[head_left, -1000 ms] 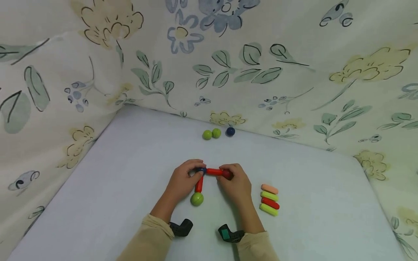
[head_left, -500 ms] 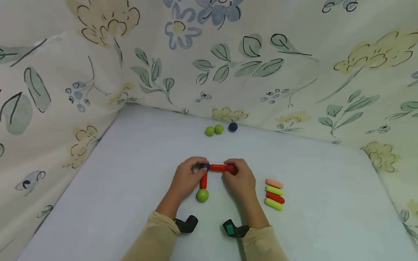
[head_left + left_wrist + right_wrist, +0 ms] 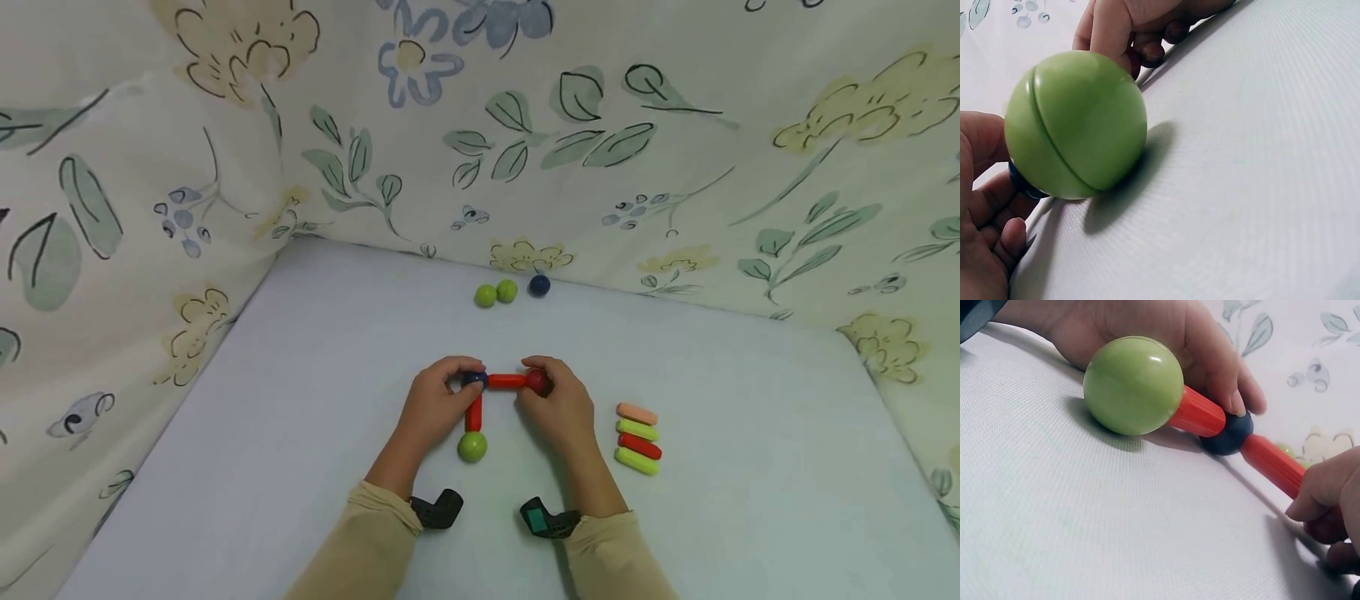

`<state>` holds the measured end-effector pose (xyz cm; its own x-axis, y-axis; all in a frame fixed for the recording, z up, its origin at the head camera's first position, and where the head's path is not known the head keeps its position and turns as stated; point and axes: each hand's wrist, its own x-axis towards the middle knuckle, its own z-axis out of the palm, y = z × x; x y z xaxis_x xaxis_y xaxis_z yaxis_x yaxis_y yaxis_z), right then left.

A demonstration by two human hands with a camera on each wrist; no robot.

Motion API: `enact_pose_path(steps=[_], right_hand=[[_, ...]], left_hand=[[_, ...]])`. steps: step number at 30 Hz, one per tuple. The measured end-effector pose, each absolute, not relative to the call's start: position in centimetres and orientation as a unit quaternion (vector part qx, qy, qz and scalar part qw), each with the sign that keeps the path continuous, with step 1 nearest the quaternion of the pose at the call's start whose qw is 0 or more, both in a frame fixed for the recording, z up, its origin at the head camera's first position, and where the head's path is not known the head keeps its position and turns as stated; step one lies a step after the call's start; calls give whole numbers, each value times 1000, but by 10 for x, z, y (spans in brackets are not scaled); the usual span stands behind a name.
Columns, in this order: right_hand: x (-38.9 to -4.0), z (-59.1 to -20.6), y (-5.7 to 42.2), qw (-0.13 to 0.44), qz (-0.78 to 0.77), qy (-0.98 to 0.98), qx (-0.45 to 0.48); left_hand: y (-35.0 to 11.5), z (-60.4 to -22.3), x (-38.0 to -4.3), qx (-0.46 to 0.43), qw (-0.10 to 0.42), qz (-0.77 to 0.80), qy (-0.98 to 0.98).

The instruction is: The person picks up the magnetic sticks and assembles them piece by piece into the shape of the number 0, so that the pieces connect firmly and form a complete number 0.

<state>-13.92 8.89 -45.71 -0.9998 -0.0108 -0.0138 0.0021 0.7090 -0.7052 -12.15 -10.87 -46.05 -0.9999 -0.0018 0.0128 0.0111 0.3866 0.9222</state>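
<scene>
Two red rods and three balls are joined in an L on the white table. At its corner is a dark blue ball (image 3: 476, 381), pinched between the thumb and fingers of my left hand (image 3: 435, 402). One red rod (image 3: 507, 381) runs right from it to a dark red ball (image 3: 537, 381), which my right hand (image 3: 561, 406) grips, partly covering it. A second red rod (image 3: 473, 413) leads towards me and ends in a light green ball (image 3: 472, 447). In the left wrist view, this green ball (image 3: 1075, 125) hides most of the joined parts.
Two loose light green balls (image 3: 486, 296) and another dark blue ball (image 3: 539, 286) lie at the back of the table. Right of my right hand, several short rods form a stack: pink (image 3: 637, 413), yellow (image 3: 637, 430) and red (image 3: 640, 447). Floral cloth hangs behind.
The head view has shifted, so the scene sits slightly higher and further right. Both hands keep their holds, and more of the dark red ball shows between the right fingers.
</scene>
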Motion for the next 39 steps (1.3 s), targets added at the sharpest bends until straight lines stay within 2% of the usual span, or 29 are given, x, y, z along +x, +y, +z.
enact_pose_path(steps=[5, 23, 39], right_hand=[[-142, -455, 90, 23, -391, 920, 12], [-142, -456, 94, 10, -420, 907, 1], [-139, -457, 91, -33, -432, 902, -2]], left_hand=[[-107, -459, -124, -8, 9, -550, -835], [-106, -456, -125, -7, 11, -556, -831], [-107, -461, -122, -2, 14, -561, -827]])
